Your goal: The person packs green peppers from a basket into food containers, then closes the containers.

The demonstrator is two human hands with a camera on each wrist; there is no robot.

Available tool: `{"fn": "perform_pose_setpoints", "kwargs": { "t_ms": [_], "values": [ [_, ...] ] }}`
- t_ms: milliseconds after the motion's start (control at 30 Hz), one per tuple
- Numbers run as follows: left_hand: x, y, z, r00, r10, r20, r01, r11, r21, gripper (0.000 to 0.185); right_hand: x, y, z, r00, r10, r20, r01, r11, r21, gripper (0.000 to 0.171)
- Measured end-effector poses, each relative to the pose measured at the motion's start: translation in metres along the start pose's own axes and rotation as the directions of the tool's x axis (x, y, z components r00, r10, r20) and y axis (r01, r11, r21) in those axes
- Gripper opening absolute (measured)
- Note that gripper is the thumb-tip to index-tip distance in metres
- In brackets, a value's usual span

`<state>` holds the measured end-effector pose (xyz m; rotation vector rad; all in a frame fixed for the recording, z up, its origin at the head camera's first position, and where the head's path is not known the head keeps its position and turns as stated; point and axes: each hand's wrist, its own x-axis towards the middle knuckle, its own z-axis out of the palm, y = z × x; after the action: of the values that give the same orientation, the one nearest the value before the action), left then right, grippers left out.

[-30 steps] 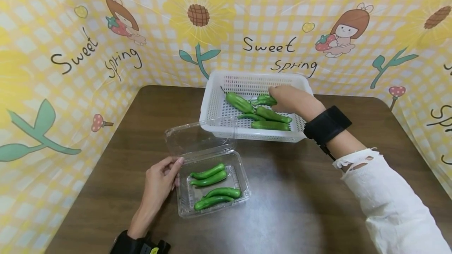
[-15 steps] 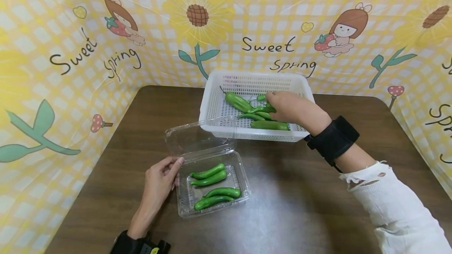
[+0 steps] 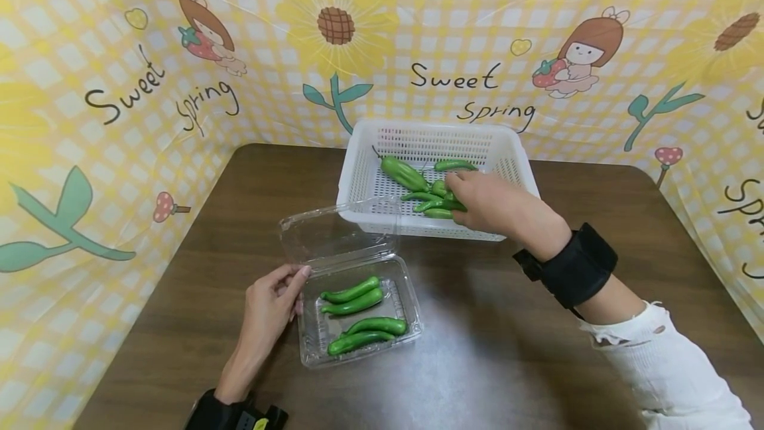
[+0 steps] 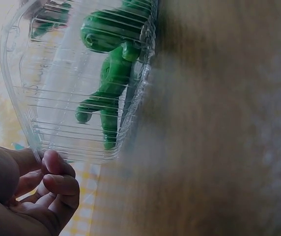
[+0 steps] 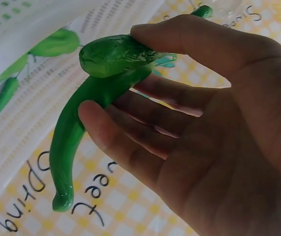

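Observation:
My left hand pinches the left rim of a clear plastic clamshell box, thumb on top. Inside lie several slim green chili peppers, grouped in two pairs. The left wrist view shows the fingers curled at the box's edge. Over the front right of a white basket, my right hand holds green peppers. In the right wrist view, its thumb presses a short pepper against a long curved one, with the fingers underneath.
A thick green pepper lies at the basket's left, a slimmer pepper near its back wall. The raised clear lid leans toward the basket's front left corner. Printed yellow cloth stands behind the brown table.
My right hand has moved from the basket's back toward its front, gathering green peppers in its grip. A pepper near the back wall has come into view. The left hand stays put.

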<state>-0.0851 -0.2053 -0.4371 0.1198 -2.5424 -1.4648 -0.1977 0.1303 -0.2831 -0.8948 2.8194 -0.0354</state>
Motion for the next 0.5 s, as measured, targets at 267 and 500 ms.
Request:
{"fn": "perform_pose_setpoints", "kwargs": {
  "t_ms": [267,500],
  "values": [
    [0.001,0.001,0.0,1.0,0.0,-0.003,0.0,1.0,-0.004,0.026,-0.011,-0.016,0.006,0.993,-0.094,-0.077,0.093,0.996,-0.014,0.028],
    [0.0,0.0,0.0,1.0,-0.001,-0.006,0.001,1.0,-0.001,0.026,-0.018,-0.027,0.01,0.99,-0.129,-0.048,0.128,0.992,-0.021,0.028]
  ]
}}
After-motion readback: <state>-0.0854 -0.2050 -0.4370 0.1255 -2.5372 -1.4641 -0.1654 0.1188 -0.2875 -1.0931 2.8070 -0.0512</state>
